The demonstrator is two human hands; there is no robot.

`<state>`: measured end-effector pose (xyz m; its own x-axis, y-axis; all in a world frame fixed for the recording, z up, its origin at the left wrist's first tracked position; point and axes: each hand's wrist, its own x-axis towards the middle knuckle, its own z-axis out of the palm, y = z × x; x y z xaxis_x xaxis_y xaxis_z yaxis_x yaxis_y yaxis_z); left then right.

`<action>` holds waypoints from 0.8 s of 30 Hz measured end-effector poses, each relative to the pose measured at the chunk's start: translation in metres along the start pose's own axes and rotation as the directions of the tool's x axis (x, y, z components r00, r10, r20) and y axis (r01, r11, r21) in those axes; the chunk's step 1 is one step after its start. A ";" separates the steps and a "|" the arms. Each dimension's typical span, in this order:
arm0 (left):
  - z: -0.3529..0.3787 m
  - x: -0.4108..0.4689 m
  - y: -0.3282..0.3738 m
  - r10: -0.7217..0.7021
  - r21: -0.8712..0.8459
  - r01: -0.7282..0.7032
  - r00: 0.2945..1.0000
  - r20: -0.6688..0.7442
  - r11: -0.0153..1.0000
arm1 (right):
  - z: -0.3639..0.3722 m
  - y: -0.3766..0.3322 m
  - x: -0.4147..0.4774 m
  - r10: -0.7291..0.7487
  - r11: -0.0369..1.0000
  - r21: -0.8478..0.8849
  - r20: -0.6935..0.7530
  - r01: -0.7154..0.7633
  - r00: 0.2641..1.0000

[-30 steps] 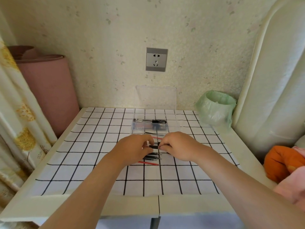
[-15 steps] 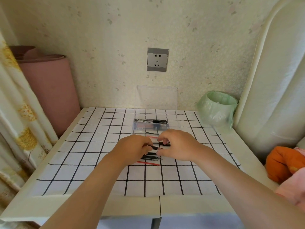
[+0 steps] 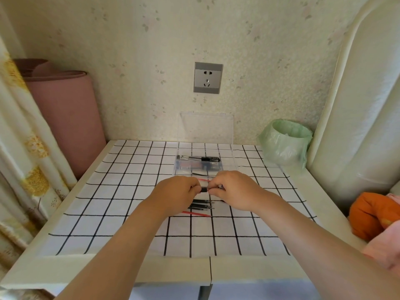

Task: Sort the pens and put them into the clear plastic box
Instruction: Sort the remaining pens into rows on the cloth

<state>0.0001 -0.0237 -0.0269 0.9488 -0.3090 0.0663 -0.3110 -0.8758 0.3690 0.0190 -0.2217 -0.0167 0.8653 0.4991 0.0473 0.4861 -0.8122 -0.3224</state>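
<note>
A: The left hand (image 3: 176, 194) and right hand (image 3: 234, 191) are each pinching one end of a black pen (image 3: 203, 190) with curled fingers, over the middle of the bench (image 3: 121, 215).

B: Judgement: the person is best holding it level and carrying it to the clear plastic box (image 3: 227, 164) by the far edge, without brushing the loose pens (image 3: 201, 205) lying beneath.

A: Pose: forearms are converging from the near edge, knuckles facing up, wrists hovering low.

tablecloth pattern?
The tablecloth is white with a black grid of thin lines. It shows best in the head view.
</note>
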 end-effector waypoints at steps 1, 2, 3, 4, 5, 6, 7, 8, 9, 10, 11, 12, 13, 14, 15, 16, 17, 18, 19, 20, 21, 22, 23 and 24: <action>0.000 0.000 -0.001 0.002 -0.005 -0.002 1.000 -0.006 1.000 | 0.000 0.000 0.000 -0.002 1.000 -0.012 -0.005 0.002 1.000; 0.000 -0.001 -0.001 0.007 -0.017 -0.007 1.000 -0.003 1.000 | 0.000 0.000 0.000 0.002 1.000 -0.017 -0.017 -0.003 1.000; 0.000 -0.001 -0.001 0.016 -0.027 -0.016 1.000 0.005 1.000 | 0.000 -0.001 0.001 0.011 1.000 -0.020 -0.037 -0.012 0.999; 0.000 -0.001 -0.001 0.025 -0.032 -0.025 1.000 0.015 0.999 | 0.000 -0.001 0.001 0.021 0.999 -0.023 -0.061 -0.022 0.998; 0.001 -0.001 -0.001 0.031 -0.033 -0.030 0.999 0.020 0.999 | 0.000 -0.001 0.001 0.031 0.999 -0.025 -0.085 -0.033 0.996; 0.001 0.000 -0.001 0.030 -0.034 -0.030 0.999 0.021 0.999 | 0.001 -0.001 0.001 0.040 0.999 -0.029 -0.101 -0.043 0.994; 0.002 0.000 -0.002 0.026 -0.035 -0.025 0.999 0.020 0.999 | 0.001 -0.001 0.001 0.045 0.998 -0.034 -0.113 -0.049 0.993; 0.003 0.001 -0.003 0.021 -0.036 -0.020 1.000 0.021 0.999 | 0.001 -0.001 0.001 0.047 0.998 -0.035 -0.119 -0.051 0.992; 0.004 0.001 -0.004 0.018 -0.037 -0.017 1.000 0.022 0.999 | 0.001 0.000 0.001 0.045 0.998 -0.033 -0.123 -0.050 0.991; 0.004 0.001 -0.005 0.015 -0.039 -0.014 1.000 0.022 0.999 | 0.001 0.000 0.001 0.040 0.999 -0.028 -0.122 -0.044 0.992; 0.004 0.002 -0.005 0.012 -0.037 -0.011 1.000 0.022 0.999 | 0.001 0.000 0.001 0.034 0.999 -0.020 -0.117 -0.037 0.992; 0.004 0.002 -0.006 0.009 -0.029 -0.008 1.000 0.021 1.000 | 0.001 0.000 0.001 0.027 1.000 -0.013 -0.111 -0.029 0.993; 0.004 0.002 -0.007 0.003 -0.017 -0.003 1.000 0.017 1.000 | 0.002 0.001 0.001 0.022 1.000 -0.008 -0.105 -0.023 0.994; 0.004 0.002 -0.008 -0.004 -0.011 0.004 1.000 0.011 1.000 | 0.002 0.001 0.000 0.018 1.000 -0.009 -0.104 -0.019 0.994; 0.003 0.002 -0.009 -0.012 -0.016 0.012 1.000 0.003 1.000 | 0.002 0.002 0.000 0.018 1.000 -0.014 -0.105 -0.019 0.994; 0.002 0.002 -0.009 -0.024 -0.024 0.024 1.000 -0.008 0.999 | 0.002 0.003 0.000 0.019 1.000 -0.023 -0.108 -0.021 0.994; 0.000 0.001 -0.010 -0.039 -0.025 0.038 0.999 -0.031 0.999 | 0.002 0.004 0.001 0.022 0.999 -0.031 -0.111 -0.026 0.994; -0.002 0.000 -0.010 -0.057 -0.009 0.057 0.996 -0.065 0.998 | 0.001 0.005 0.000 0.029 0.999 -0.037 -0.112 -0.034 0.993; -0.005 0.000 -0.010 -0.077 0.027 0.080 0.991 -0.110 0.996 | 0.001 0.007 0.000 0.041 0.998 -0.041 -0.110 -0.046 0.993; -0.007 -0.001 -0.010 -0.098 0.073 0.110 0.984 -0.152 0.991 | 0.001 0.008 0.000 0.057 0.997 -0.045 -0.107 -0.062 0.993; -0.010 0.000 -0.012 -0.122 0.110 0.143 0.977 -0.177 0.984 | 0.001 0.010 -0.001 0.076 0.995 -0.050 -0.103 -0.081 0.992; -0.013 0.000 -0.014 -0.150 0.138 0.177 0.971 -0.186 0.974 | 0.000 0.013 -0.002 0.094 0.993 -0.059 -0.101 -0.100 0.990; -0.015 0.000 -0.017 -0.181 0.165 0.211 0.967 -0.182 0.963 | 0.000 0.015 -0.002 0.110 0.990 -0.072 -0.105 -0.118 0.988; -0.017 0.000 -0.020 -0.206 0.209 0.241 0.963 -0.175 0.948 | 0.000 0.017 -0.003 0.124 0.987 -0.088 -0.114 -0.134 0.986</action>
<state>0.0068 0.0000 -0.0182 0.9872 -0.0520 0.1504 -0.0779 -0.9821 0.1715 0.0248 -0.2370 -0.0220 0.9272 0.3568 0.1141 0.3742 -0.8953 -0.2417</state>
